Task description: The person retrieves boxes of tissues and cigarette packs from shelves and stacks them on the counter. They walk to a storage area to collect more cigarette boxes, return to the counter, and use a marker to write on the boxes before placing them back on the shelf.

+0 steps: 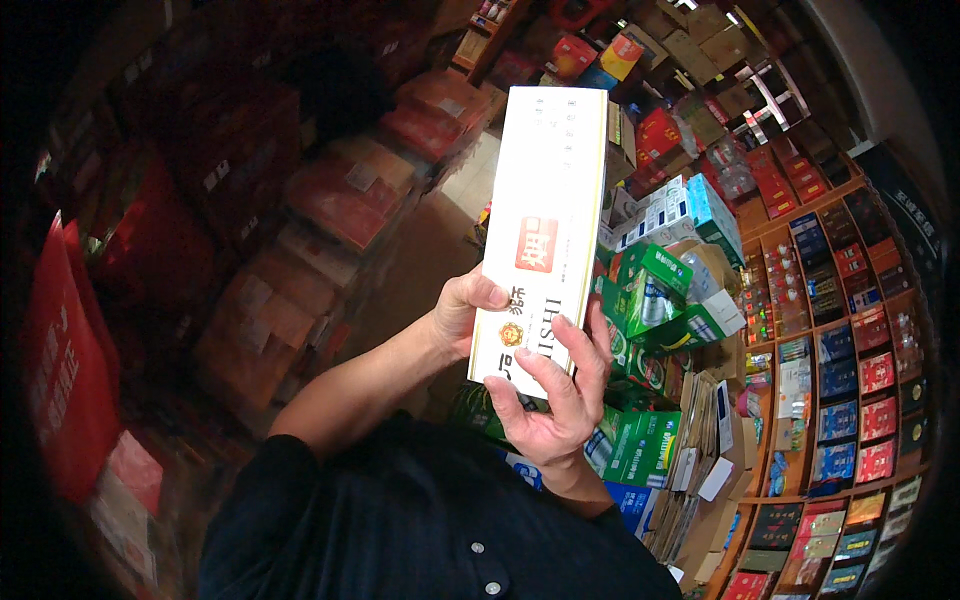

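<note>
A long white cigarette carton (551,172) with gold edging, a red seal and printed writing is held up in front of my chest, its long side running away from me. My left hand (461,307) grips its left edge, the thumb pressed on the upper face and the other fingers hidden beneath. At the near end, my right hand (559,394) wraps the lower right corner. Its fingertips rest on the printed face and along the right edge, and its thumb lies at the near edge.
Green beer boxes (637,442), one torn open with cans (656,300), stand beyond my right arm. Flattened cardboard (682,457) is stacked beside wooden shelves (810,495) of packs. Reddish cartons (352,191) are piled left, near a red bag (67,367). Some floor tile (469,180) shows.
</note>
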Available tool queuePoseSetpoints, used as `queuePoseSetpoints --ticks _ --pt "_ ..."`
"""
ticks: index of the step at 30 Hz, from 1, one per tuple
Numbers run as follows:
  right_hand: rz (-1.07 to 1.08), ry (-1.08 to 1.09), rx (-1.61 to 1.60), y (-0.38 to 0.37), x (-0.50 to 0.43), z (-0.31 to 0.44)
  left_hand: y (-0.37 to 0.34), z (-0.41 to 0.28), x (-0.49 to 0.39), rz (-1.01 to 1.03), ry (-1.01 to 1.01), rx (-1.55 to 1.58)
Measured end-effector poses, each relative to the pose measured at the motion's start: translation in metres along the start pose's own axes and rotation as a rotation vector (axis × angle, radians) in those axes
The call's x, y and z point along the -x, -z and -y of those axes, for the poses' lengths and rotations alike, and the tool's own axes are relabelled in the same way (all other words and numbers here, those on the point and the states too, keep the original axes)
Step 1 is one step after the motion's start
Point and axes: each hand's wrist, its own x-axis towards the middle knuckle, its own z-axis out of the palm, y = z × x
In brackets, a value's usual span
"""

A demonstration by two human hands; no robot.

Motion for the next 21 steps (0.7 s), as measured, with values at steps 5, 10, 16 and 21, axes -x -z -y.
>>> queuePoseSetpoints --ticks 5,10,16,21 --pt "-0.012 -0.004 -0.011 -0.003 0.000 0.003 -0.002 0.000 0.002 -0.034 0.009 0.005" --pt "0.021 -0.006 -0.009 -0.003 0.002 0.005 -0.003 -0.001 0.002 0.000 0.010 0.007" --pt "0.027 -0.007 -0.011 -0.005 0.001 0.008 -0.001 -0.003 0.003 0.047 0.018 0.006" --pt "0.026 0.001 -0.014 -0.006 -0.001 0.009 0.005 -0.005 0.004 0.054 0.037 -0.021"
